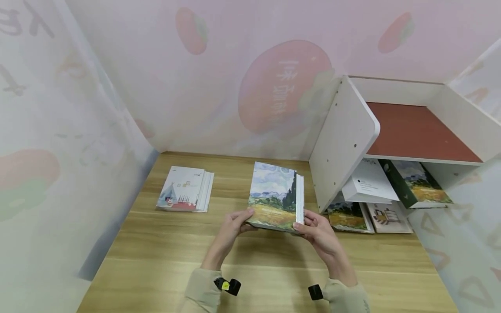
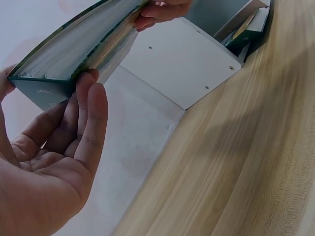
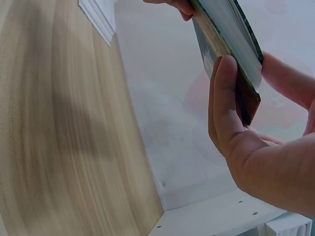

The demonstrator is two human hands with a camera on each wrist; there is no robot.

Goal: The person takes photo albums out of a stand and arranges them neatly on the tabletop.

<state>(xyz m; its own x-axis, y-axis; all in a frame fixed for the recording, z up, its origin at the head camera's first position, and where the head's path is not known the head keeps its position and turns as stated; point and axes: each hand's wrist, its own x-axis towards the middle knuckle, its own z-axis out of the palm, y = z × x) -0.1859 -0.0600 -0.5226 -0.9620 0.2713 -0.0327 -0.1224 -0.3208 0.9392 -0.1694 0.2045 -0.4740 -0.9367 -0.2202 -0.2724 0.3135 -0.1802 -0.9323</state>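
Smooth wood-grain table (image 1: 141,252); paper-paged book (image 1: 272,195)

Cannot read the tiny lettering low on the landscape-covered book (image 1: 272,195), nor the pale mark on its green spine (image 2: 47,94). From the head camera, cannot see the fingertips of the left grip (image 1: 235,221) beneath that book; in the left wrist view, lose part of its thumb at the picture's edge. Near the far-left corner of the desk (image 1: 148,252), can make out only strips of the lower white booklets (image 1: 209,191), mostly covered by the top booklet (image 1: 182,189). Cannot see the desk's far-right corner behind the shelf unit (image 1: 340,143), nor the desk's near edge, cut off below.
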